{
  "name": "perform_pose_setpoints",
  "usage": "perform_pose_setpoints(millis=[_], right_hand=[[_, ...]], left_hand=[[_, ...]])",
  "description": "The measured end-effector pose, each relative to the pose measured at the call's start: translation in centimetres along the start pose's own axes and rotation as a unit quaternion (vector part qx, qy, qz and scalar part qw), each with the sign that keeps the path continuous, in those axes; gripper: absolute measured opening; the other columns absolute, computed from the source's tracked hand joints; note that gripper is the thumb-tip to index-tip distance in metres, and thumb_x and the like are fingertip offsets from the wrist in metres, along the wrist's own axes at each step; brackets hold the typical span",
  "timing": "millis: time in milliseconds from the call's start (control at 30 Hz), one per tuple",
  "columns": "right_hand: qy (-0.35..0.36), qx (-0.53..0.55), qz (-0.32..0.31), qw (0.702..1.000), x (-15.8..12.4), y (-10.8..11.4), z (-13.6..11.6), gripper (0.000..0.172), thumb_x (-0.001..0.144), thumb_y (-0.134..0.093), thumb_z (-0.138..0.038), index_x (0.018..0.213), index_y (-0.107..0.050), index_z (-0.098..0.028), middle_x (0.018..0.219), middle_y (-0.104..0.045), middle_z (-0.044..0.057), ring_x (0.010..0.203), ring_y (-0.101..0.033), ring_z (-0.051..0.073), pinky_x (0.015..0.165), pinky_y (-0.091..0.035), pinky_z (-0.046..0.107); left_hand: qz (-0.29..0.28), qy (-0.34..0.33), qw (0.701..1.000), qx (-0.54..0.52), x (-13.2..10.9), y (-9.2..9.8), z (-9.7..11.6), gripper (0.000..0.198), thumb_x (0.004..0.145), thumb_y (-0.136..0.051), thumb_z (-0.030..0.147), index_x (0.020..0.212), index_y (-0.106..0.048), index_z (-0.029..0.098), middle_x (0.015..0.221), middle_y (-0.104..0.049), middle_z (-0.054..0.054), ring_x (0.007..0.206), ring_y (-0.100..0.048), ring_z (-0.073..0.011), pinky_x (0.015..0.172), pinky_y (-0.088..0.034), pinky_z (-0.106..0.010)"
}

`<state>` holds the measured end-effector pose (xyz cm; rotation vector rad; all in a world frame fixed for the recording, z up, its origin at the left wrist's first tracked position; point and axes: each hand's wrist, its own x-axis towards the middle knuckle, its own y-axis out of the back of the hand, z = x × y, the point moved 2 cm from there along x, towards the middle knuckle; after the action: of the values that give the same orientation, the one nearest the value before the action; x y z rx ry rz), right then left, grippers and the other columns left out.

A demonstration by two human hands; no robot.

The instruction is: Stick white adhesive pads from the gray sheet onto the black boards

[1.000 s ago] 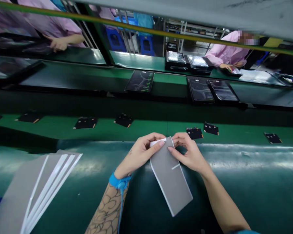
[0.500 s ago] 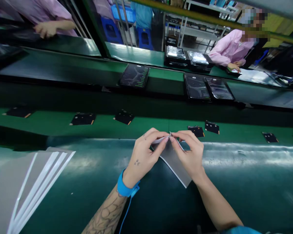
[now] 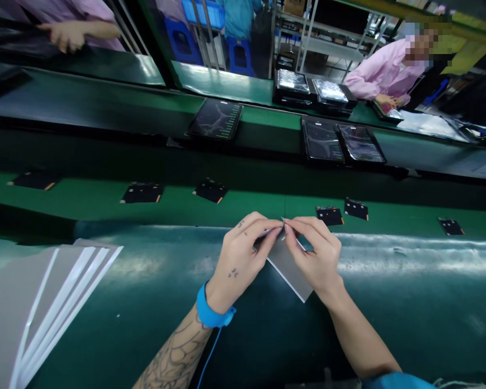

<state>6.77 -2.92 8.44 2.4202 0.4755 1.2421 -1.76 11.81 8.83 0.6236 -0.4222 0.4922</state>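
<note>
My left hand (image 3: 241,265) and my right hand (image 3: 314,251) meet at the middle of the view, their fingertips pinching the top end of a grey pad sheet (image 3: 287,265). A thin white liner strip (image 3: 267,233) shows by my left fingers. Most of the sheet's upper end is hidden behind my fingers, and its lower corner points toward me. A blue wrist strap (image 3: 213,308) circles my left wrist, with its cord trailing down. At the lower left lies a stack of grey sheets with white edges (image 3: 44,308).
A dark green padded bench edge (image 3: 409,259) runs under my hands. Behind it, a green belt carries several small black boards (image 3: 330,216). Farther back, dark display panels (image 3: 322,140) lie on another belt, and co-workers in pink smocks (image 3: 384,70) work beyond it.
The visible part of the grey sheet has shrunk and its fold-like end sits tighter between my fingertips. My hands have come closer together. The whole scene has shifted slightly upward.
</note>
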Motion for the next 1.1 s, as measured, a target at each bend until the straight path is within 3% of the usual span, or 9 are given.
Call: perform_pose_setpoints(millis=[267,433,767,933,1100], right_hand=[[-0.038,0.010,-0.015,0.999,0.0,-0.1,0.0,0.013,0.103,-0.068,-0.011,0.106,-0.073,-0.023,0.097,-0.078,0.003,0.087,-0.075,0.019,0.079,-0.059,0.036],[-0.110,0.068,-0.030,0.991,0.2,-0.3,0.4,0.009,0.102,-0.067,-0.016,0.100,-0.073,-0.023,0.093,-0.075,0.002,0.085,-0.072,0.018,0.078,-0.059,0.033],[-0.292,0.243,-0.107,0.919,-0.8,-0.1,3.8,0.008,0.098,-0.075,-0.031,0.097,-0.076,-0.024,0.092,-0.076,0.003,0.084,-0.073,0.019,0.080,-0.059,0.033],[-0.330,0.276,-0.133,0.893,-1.2,0.0,4.6,0.017,0.098,-0.077,-0.040,0.099,-0.075,-0.023,0.092,-0.079,0.004,0.088,-0.078,0.021,0.083,-0.061,0.034],[-0.331,0.292,-0.139,0.886,-1.0,0.3,5.0,0.027,0.096,-0.080,-0.047,0.098,-0.074,-0.021,0.093,-0.080,0.005,0.087,-0.080,0.022,0.084,-0.065,0.035]], left_hand=[[0.003,0.018,1.000,-0.013,-0.1,-0.3,-0.2,0.012,0.104,-0.067,0.012,0.109,-0.076,0.018,0.098,-0.073,-0.003,0.090,-0.069,-0.0138,0.080,-0.057,-0.026],[-0.011,0.040,0.999,-0.026,0.0,-0.2,-0.3,0.014,0.106,-0.065,0.015,0.110,-0.077,0.020,0.099,-0.074,-0.004,0.090,-0.069,-0.0156,0.080,-0.057,-0.029],[-0.056,0.092,0.991,-0.078,0.1,-0.9,-1.1,0.019,0.107,-0.063,0.021,0.118,-0.079,0.024,0.106,-0.075,-0.004,0.096,-0.070,-0.0180,0.080,-0.056,-0.031],[-0.067,0.106,0.989,-0.076,0.1,-1.3,-1.3,0.021,0.107,-0.059,0.022,0.120,-0.077,0.022,0.106,-0.073,-0.007,0.092,-0.069,-0.0185,0.074,-0.053,-0.031],[-0.095,0.101,0.989,-0.054,-0.2,-1.8,-1.6,0.037,0.105,-0.053,0.017,0.138,-0.069,0.023,0.098,-0.065,-0.004,0.071,-0.058,-0.0134,0.060,-0.045,-0.026]])
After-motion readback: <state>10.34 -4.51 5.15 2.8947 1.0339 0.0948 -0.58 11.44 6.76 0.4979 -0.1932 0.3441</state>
